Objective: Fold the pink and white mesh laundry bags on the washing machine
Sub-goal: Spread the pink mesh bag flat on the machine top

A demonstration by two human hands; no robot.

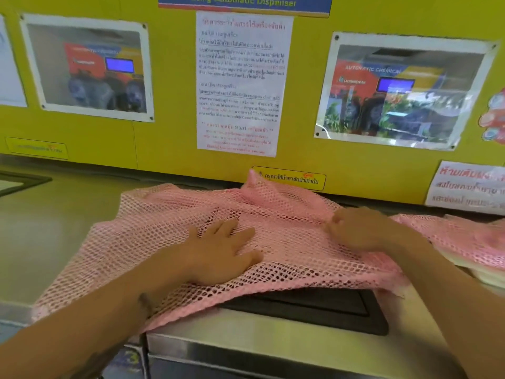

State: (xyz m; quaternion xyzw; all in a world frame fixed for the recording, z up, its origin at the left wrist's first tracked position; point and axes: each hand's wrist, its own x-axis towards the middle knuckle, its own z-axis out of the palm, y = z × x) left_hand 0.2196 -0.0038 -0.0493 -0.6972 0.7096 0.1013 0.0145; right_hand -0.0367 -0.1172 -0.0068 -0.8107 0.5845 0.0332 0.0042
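Nearest to me is the steel front edge of the washing machine, its top serving as the counter, with a dark recessed panel showing under the hanging hem of the pink mesh laundry bag. That bag lies spread wide across the machine top, its near left corner drooping over the edge, and it looks only partly flattened: the mesh ripples near the middle and a fold rises at the far side against the wall. The left hand rests flat on the mesh about centre, fingers spread and open, pressing the cloth down, not pinching anything. The right hand sits just to the right on the same bag; it is blurred, the fingers look curled as if bunching or drawing a crease of mesh, but I cannot tell for sure whether they actually hold it. Further right, a stack of bags lies flat, pink mesh on top with paler layers beneath, which I take to be ones already folded, so the job seems somewhere in its middle. This bag has, by my reckoning, no clean fold in it yet: smoothing comes first, then halving it and setting it on the pile. Behind it all stands the yellow wall with its printed notice and two framed photos
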